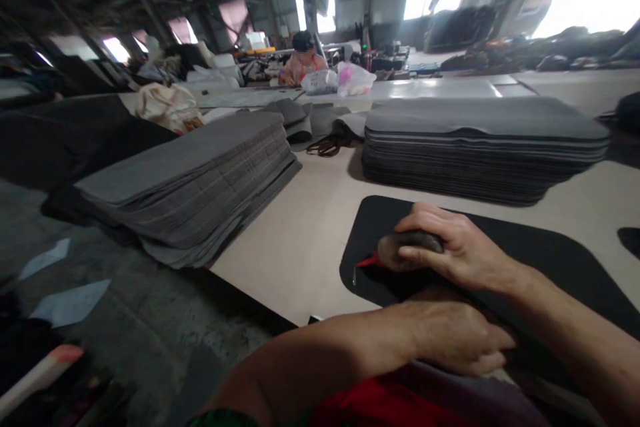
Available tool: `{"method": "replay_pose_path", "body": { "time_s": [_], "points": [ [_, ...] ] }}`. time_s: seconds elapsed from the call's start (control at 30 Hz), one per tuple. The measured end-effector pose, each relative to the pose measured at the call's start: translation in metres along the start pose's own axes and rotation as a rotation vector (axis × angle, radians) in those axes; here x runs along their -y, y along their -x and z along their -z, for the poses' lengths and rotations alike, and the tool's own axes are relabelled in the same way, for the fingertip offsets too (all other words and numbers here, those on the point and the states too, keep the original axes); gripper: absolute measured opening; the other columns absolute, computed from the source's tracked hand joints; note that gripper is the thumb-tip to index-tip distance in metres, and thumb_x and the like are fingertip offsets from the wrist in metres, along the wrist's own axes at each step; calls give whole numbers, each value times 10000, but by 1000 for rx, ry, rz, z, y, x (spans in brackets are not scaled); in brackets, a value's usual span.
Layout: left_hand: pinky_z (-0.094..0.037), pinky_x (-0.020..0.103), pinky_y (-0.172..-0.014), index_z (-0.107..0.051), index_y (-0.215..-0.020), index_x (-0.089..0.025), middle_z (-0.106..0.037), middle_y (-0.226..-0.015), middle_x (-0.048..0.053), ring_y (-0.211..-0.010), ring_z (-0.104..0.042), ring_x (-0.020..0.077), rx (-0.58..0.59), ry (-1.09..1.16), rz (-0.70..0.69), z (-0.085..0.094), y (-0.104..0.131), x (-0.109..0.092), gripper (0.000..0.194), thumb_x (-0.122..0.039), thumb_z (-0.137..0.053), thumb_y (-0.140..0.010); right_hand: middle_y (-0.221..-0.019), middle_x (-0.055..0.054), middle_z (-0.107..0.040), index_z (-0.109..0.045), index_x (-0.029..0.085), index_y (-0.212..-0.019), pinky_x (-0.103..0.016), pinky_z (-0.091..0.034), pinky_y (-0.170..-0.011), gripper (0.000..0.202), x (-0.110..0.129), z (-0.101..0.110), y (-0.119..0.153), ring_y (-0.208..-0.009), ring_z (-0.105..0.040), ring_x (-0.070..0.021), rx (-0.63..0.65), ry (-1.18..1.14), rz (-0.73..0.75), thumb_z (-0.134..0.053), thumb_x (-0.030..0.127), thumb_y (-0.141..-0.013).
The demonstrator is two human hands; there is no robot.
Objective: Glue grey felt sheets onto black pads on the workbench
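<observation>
A black rounded panel lies flat on the pale tabletop. Above its left part, my right hand is wrapped round a dark bottle with a red nozzle pointing left. A small clear streak shows on the panel just below the nozzle tip. My left hand is curled closed at the panel's near side, below my right hand; what its fingers hold, if anything, is hidden.
A stack of grey sheets sits at the table's left edge, another stack behind the panel. Between them are dark cords and loose grey pieces. A person is at a far table near plastic bags.
</observation>
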State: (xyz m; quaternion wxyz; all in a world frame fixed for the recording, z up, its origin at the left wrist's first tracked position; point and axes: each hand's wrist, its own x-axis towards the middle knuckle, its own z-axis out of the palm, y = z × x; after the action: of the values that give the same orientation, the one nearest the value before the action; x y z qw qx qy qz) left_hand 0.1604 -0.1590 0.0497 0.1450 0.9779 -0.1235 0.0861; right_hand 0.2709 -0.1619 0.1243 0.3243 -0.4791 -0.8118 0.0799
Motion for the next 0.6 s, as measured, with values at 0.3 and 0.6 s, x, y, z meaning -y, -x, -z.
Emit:
{"method": "replay_pose_path", "body": {
  "time_s": [0.3,0.6],
  "points": [
    [-405,325,-469,-641,-1042,-222,-743,-1020,-2,-886,-712,209,60,-30,89,5,2,-5,267,-364,-415,-1022,-950,-25,-599,-626,229,-984,-305,-439,-708,130,-39,-2,-23,-812,-596,-186,-159,203,-136,-639,339,-918],
    [-420,315,-483,-632,-1040,-234,-741,-1017,-9,-875,-716,213,40,-80,106,1,4,-6,261,-389,-423,-1015,-994,-25,-622,-649,251,-1014,-326,-421,-692,195,-69,4,-46,-812,-609,-217,-220,401,-361,-644,391,-877]
  ]
}}
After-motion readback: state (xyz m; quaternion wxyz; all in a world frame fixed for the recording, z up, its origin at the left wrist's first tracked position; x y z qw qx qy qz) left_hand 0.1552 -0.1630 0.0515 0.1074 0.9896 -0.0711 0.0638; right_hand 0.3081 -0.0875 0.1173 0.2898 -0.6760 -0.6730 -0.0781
